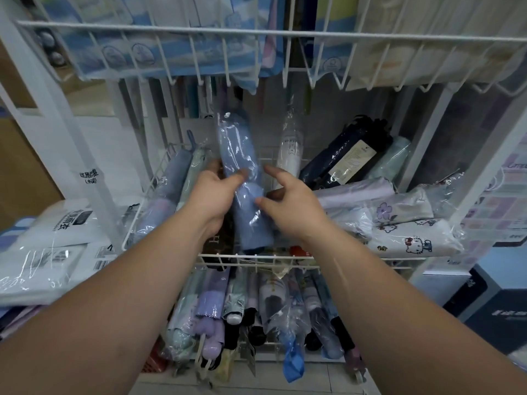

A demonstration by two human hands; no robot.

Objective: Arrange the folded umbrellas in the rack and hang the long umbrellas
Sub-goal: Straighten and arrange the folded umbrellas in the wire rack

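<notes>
A light blue folded umbrella (242, 178) in a clear plastic sleeve stands tilted over the middle wire basket (256, 256) of the white rack. My left hand (212, 195) grips it from the left, thumb across its front. My right hand (288, 195) hovers at its right side with fingers spread and loosely bent, one fingertip near the sleeve. Other folded umbrellas lie in the same basket: bluish ones at the left (168, 192), a white one (291, 149) upright behind, a dark navy one (348, 152) and cartoon-printed white ones (410, 238) at the right.
A lower basket (273, 346) holds several folded umbrellas side by side. The top wire basket (256, 32) overhead carries packaged goods. Long umbrellas (199, 98) hang behind. Packed raincoats (54, 246) lie on a stack at the left; a dark box (496, 312) sits at the right.
</notes>
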